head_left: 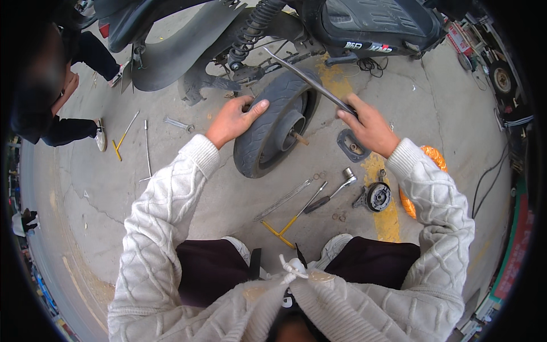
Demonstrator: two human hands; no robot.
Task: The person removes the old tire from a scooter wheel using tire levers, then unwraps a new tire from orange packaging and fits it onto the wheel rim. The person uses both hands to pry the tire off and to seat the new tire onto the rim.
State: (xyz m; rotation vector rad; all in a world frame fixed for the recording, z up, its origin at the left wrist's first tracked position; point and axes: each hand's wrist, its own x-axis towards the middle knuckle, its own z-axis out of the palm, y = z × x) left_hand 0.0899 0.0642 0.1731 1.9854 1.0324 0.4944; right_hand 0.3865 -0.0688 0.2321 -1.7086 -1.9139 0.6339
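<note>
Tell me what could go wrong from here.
First, the wheel looks tilted, with only the left hand seen on it; it might roll or topple and catch the fingers.
Second, the right hand grips the long metal bar near one end; if it slipped, the far end might swing into the coil spring.
Third, the yellow T-handle tool lies by the shoes, so it could be stepped on.

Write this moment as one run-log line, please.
left grip: on tyre | right grip: holding bar | bar: crosses tyre in view, contact unclear | scooter: beyond tyre | T-wrench: on ground
</note>
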